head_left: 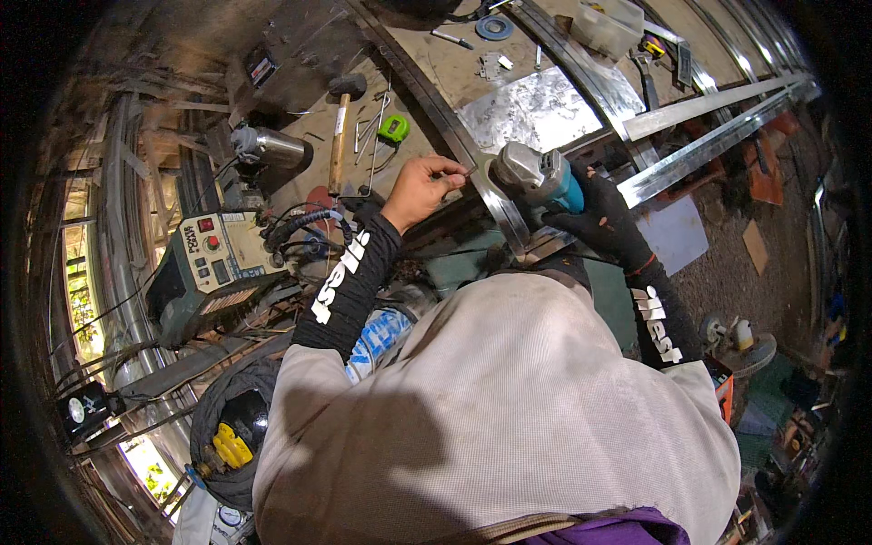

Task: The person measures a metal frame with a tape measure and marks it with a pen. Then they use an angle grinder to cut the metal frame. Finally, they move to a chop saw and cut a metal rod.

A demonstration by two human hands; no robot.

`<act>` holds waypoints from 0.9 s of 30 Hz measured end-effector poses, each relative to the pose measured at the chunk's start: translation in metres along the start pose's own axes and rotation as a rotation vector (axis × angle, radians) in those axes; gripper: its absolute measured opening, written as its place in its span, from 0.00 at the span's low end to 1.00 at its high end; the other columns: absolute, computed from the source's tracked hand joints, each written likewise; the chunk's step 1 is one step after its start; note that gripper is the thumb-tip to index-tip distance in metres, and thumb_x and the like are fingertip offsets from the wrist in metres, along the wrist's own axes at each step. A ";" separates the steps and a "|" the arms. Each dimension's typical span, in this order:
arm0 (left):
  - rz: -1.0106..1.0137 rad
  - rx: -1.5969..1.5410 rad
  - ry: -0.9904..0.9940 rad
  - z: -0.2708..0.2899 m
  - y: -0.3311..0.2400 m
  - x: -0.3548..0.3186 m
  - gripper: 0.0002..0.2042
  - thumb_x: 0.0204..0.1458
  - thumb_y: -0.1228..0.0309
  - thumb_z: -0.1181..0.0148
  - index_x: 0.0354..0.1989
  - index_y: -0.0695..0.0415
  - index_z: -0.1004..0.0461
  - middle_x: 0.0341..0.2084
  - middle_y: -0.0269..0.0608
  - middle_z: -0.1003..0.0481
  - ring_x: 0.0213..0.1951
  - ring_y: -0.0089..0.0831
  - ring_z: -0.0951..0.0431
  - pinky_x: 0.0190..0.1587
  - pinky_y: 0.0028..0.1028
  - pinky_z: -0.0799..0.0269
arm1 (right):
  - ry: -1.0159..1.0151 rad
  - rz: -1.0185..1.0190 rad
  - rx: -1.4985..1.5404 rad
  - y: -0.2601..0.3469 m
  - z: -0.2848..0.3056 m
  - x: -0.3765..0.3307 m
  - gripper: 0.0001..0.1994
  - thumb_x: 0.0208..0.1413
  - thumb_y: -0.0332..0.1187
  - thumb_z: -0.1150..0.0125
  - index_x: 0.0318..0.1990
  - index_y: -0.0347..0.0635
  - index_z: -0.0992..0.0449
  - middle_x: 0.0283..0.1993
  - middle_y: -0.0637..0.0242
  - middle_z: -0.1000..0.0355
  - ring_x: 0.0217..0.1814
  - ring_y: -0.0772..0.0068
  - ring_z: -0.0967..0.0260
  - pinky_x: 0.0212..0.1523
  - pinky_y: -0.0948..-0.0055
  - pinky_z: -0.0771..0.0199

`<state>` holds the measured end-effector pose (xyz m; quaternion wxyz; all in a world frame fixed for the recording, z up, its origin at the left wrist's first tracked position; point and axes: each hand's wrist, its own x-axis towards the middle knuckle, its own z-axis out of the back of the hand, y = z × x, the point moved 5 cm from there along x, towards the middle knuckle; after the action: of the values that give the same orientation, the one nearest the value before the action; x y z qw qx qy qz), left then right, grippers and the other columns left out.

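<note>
My right hand, in a dark glove, is wrapped around a teal angle grinder with a silver gear head. The grinder's head is over a steel bar of a metal frame; whether its disc touches the bar cannot be seen. Bare-fingered, my left hand is on the other side of that bar, its thumb and forefinger pinched together. At their tips shows a small thin dark piece, too small to name. A shiny metal sheet lies just beyond the grinder.
Left of my left hand are a mallet, a green tape measure and thin bent rods. A welding machine stands farther left, near a steel tumbler. A grinding disc and clear plastic box are at the far side.
</note>
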<state>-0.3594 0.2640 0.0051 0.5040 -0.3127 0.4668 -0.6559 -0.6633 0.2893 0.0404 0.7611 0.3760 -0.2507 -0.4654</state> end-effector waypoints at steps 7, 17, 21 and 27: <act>0.216 -0.025 -0.086 -0.006 0.047 0.024 0.08 0.53 0.73 0.32 0.39 0.64 0.18 0.28 0.38 0.18 0.31 0.23 0.22 0.37 0.26 0.27 | -0.089 0.060 -0.135 -0.093 -0.017 -0.030 0.35 0.52 0.38 0.27 0.65 0.35 0.34 0.52 0.50 0.25 0.51 0.55 0.26 0.51 0.60 0.26; 0.422 0.338 -0.489 0.006 0.123 0.172 0.10 0.45 0.64 0.27 0.27 0.59 0.16 0.23 0.47 0.18 0.27 0.38 0.18 0.35 0.34 0.24 | -0.057 -0.202 0.137 -0.148 -0.013 -0.030 0.33 0.53 0.39 0.28 0.64 0.35 0.33 0.50 0.52 0.24 0.49 0.57 0.26 0.49 0.62 0.25; 0.547 0.542 -0.439 0.005 0.130 0.218 0.11 0.50 0.61 0.32 0.37 0.53 0.15 0.37 0.54 0.18 0.43 0.53 0.18 0.48 0.44 0.22 | -0.011 -0.254 0.199 -0.165 -0.016 -0.012 0.33 0.54 0.39 0.29 0.64 0.35 0.33 0.49 0.53 0.24 0.48 0.58 0.26 0.48 0.62 0.25; 0.205 0.514 -0.903 0.033 0.124 0.183 0.11 0.52 0.67 0.36 0.39 0.59 0.17 0.36 0.54 0.19 0.44 0.53 0.20 0.47 0.43 0.25 | 0.091 -0.293 0.277 -0.188 -0.023 0.023 0.32 0.54 0.39 0.30 0.63 0.35 0.33 0.48 0.53 0.24 0.46 0.59 0.25 0.47 0.63 0.25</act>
<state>-0.3385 0.0730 -0.1084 0.7768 -0.3830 0.0557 -0.4967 -0.7341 0.2228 -0.1237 0.6366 0.5302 -0.2205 -0.5148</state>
